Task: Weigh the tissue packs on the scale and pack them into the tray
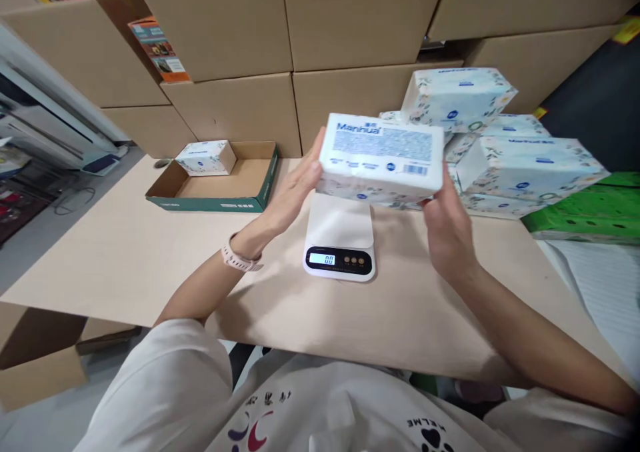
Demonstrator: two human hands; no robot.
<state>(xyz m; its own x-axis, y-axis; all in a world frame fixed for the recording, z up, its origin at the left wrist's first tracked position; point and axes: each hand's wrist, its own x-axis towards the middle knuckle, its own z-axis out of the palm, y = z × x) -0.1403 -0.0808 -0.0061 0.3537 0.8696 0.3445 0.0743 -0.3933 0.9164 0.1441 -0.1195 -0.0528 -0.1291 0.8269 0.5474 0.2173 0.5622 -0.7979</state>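
Observation:
Between my two hands is a white pack of tissues (pixel 383 155) with blue print, raised above a white kitchen scale (pixel 340 239). My left hand (pixel 295 189) presses on the pack's left end. On its right end, my right hand (pixel 447 222) has its fingers closed around the lower corner. The scale's lit display reads 0.0, and its rear part is hidden behind the pack. To the right, several similar tissue packs (pixel 533 169) are piled up. One more tissue pack (pixel 206 158) sits in the left part of a shallow green cardboard tray (pixel 210 204).
Large cardboard boxes (pixel 350 25) form a wall along the table's (pixel 380 325) back edge. Green packages (pixel 590 205) lie at the far right beside a white sheet (pixel 600 285). An opened carton (pixel 45 352) stands on the floor at lower left.

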